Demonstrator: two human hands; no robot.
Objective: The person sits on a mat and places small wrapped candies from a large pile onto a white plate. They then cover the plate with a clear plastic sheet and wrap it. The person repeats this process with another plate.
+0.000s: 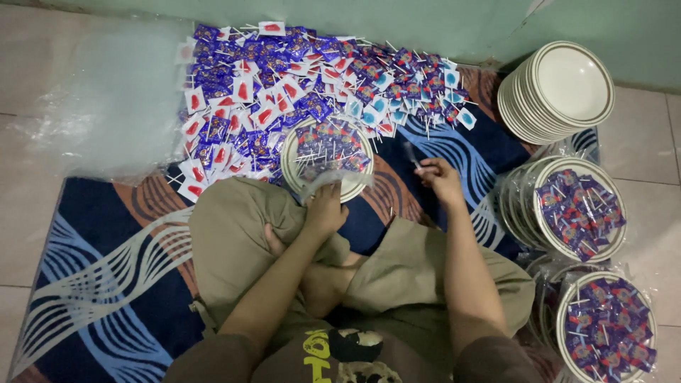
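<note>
The left hand [325, 210] is closed on the near edge of a clear plastic bag [333, 179], fingers pinched into the film, so the bag's mouth is kept gathered against the plate of lollipops [328, 157] that sits just beyond it. The right hand [440, 179] is pinched on what looks like the other end of the same film, or a thin strip of it — too blurred to say which — held up off the mat, to the right of the plate. Holding from two sides like this keeps the slippery plastic taut and open around the plate; that is my reading, not something plainly shown.

The plate lies on the mat directly in front of the crossed legs, near the centre of the scene, with purple-wrapped lollipops laid across it, sticks pointing near.

Beyond it, a wide heap of loose lollipops [284, 85] — purple, red-and-white, some blue-and-white — spreads along the far side, within arm's reach. To the far right stands a stack of empty white plates [560, 92], close to the wall. Nearer on the right are filled plates in clear wrapping [574, 209], and another such plate [606, 330] at the near right corner — done ones kept on one side, supplies on the far side, it seems. A sheet of clear plastic [92, 99] lies on the tiled floor at far left. All rests on or beside a blue and brown patterned mat [106, 269].
</note>
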